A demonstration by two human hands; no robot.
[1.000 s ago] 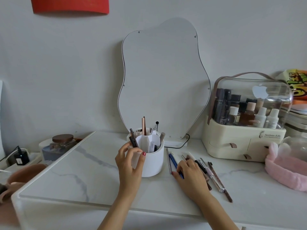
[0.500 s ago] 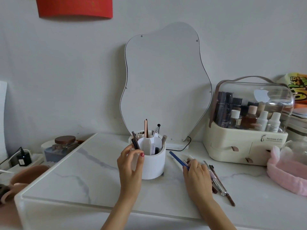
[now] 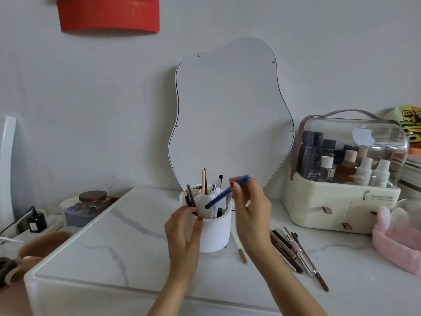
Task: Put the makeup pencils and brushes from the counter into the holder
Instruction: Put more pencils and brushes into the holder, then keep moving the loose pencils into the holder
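A white round holder [image 3: 216, 233] stands mid-counter with several pencils and brushes upright in its compartments. My left hand [image 3: 184, 233] wraps its left side, thumb on the front wall. My right hand [image 3: 250, 213] pinches a blue pencil [image 3: 224, 193], tilted, its lower tip over the holder's open top. Several brown and clear makeup pencils [image 3: 293, 252] lie on the marble counter [image 3: 114, 242] to the right of the holder. A white pencil with a tan tip [image 3: 239, 248] lies just beside the holder's base.
A wavy-edged mirror [image 3: 230, 115] leans on the wall behind the holder. A cream cosmetics case [image 3: 341, 201] with a clear lid stands at the right, a pink fluffy band [image 3: 398, 242] beside it. A jar [image 3: 91, 204] and a charger sit off the counter's left edge.
My right hand picked the blue pencil off the counter and lifted it up and left, over the holder. My left hand stayed on the holder's side.
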